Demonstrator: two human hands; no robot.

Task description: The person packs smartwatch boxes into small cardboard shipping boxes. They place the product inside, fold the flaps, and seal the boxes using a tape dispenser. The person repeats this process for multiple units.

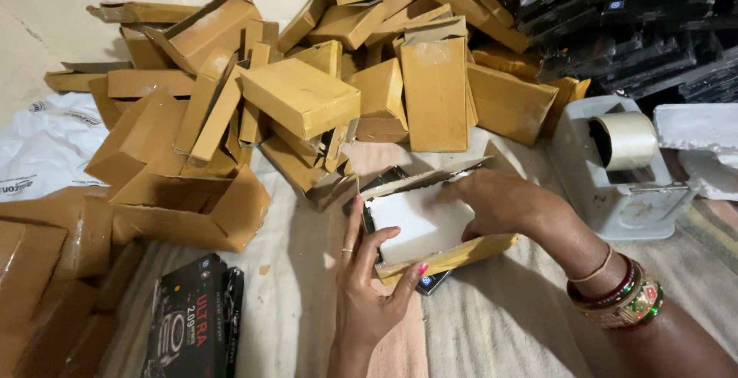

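An open brown cardboard box (453, 255) lies on the cloth in front of me, with a white foam block (419, 220) inside it. A black product box (433, 282) shows under its near edge. My left hand (369, 286) holds the box's left side, thumb on its near flap. My right hand (500, 201) presses into the box from the right, fingers on the foam and the far flap. Bangles circle my right wrist.
A big heap of small brown cardboard boxes (300, 93) fills the floor ahead and to the left. A white tape dispenser (623, 155) stands to the right. Stacked black product boxes (630, 16) sit at the back right, two more (192, 324) at the lower left.
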